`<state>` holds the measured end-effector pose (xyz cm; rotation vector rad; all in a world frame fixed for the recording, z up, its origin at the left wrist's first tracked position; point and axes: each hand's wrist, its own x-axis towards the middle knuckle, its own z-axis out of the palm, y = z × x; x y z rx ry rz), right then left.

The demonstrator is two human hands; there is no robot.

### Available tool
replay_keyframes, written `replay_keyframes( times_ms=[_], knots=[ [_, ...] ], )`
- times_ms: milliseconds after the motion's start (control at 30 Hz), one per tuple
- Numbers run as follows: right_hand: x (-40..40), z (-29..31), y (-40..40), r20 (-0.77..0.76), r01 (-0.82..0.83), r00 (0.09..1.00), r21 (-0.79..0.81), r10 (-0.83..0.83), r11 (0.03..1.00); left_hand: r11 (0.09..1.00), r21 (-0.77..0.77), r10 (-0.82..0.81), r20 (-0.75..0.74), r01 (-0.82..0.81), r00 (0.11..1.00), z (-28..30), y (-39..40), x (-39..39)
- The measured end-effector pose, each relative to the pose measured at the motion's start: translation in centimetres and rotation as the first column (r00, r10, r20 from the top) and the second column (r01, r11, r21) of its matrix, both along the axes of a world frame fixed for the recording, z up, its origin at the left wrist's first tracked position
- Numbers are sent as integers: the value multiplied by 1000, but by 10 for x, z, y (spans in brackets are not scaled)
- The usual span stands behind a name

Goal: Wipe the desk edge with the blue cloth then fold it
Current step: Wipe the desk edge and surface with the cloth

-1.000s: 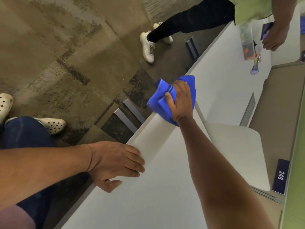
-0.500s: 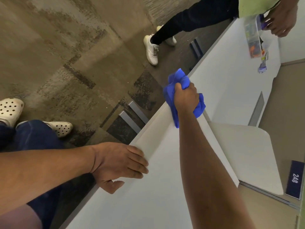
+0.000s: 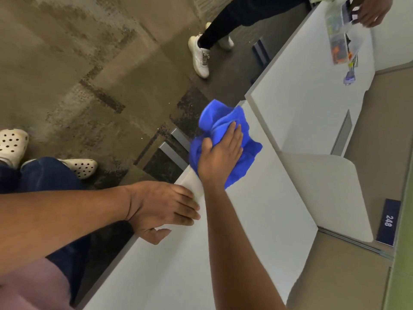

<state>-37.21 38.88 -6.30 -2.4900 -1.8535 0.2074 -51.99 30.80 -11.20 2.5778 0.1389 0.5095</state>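
Observation:
The blue cloth (image 3: 225, 121) lies bunched on the white desk (image 3: 257, 209), right at its left edge near the far corner. My right hand (image 3: 220, 157) presses down on the cloth, fingers spread over it and thumb at the desk edge. Part of the cloth hangs over the edge. My left hand (image 3: 163, 209) rests flat on the desk edge just nearer to me, fingers together on top and thumb under the rim, holding nothing.
A second white desk (image 3: 301, 97) adjoins beyond a narrow gap. Another person stands there, white shoe (image 3: 200, 57) on the carpet, hand (image 3: 373, 10) on plastic packets (image 3: 342, 41). A blue label reading 248 (image 3: 387, 222) sits at right. My feet in white clogs (image 3: 80, 167) are at left.
My right hand has drawn the cloth back toward me along the desk edge and flattened from a fist to spread fingers. My left hand stays on the edge.

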Motion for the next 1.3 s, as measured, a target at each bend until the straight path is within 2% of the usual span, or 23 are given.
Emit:
replay_keyframes(
  times_ms=[133, 233, 367, 600, 767, 933, 1100, 1200, 1300],
  knots=[
    [-1, -7, -23, 25, -19, 999, -15, 19, 1000, 1000, 4, 11, -46, -11, 999, 5, -3, 0],
    [6, -8, -7, 41, -33, 999, -12, 34, 999, 990, -140, 10, -68, -19, 998, 3, -7, 2],
    [22, -5, 30, 94, -86, 992, 4, 85, 996, 1000, -6, -26, -113, 25, 993, 2, -3, 3],
    [39, 2, 98, 126, -131, 984, 45, 125, 990, 1000, -6, 19, -12, -19, 1000, -7, -6, 4],
    [42, 4, 125, 74, -63, 996, 88, 56, 994, 999, -28, 28, -30, -29, 999, -9, -8, 3],
    [61, 5, 117, -27, -84, 996, 135, 89, 987, 999, -32, 3, -83, -5, 997, -2, -6, 1],
    [59, 9, 96, -27, 75, 997, 226, -70, 971, 996, -73, 46, -137, -56, 990, 12, -14, -1],
    [45, 5, 82, 23, 126, 991, 153, -132, 980, 994, -77, 55, -204, -72, 978, 19, -27, -2],
    [23, -1, 52, 98, 103, 990, 30, -106, 994, 994, -81, -84, -225, 68, 971, 23, -50, -1]
  ],
)
